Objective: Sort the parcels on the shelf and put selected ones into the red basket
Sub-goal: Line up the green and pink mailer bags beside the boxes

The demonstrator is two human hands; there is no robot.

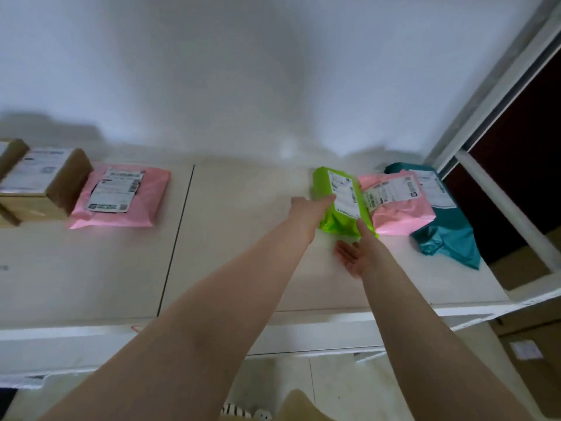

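A lime-green mailer parcel (340,205) with a white label lies on the white shelf (230,244), right of centre. My left hand (308,212) grips its left edge, thumb on top by the label. My right hand (356,255) is at its near edge, palm turned up and fingers straight, one finger touching the parcel. Beside the green parcel lie a pink mailer (400,208) and a teal mailer (446,229). The red basket is not in sight.
At the shelf's left stand another pink mailer (127,199) and a brown cardboard box (45,186) with a label. The white wall runs behind the shelf. A white shelf post (504,208) rises at the right, with cardboard boxes (534,344) below.
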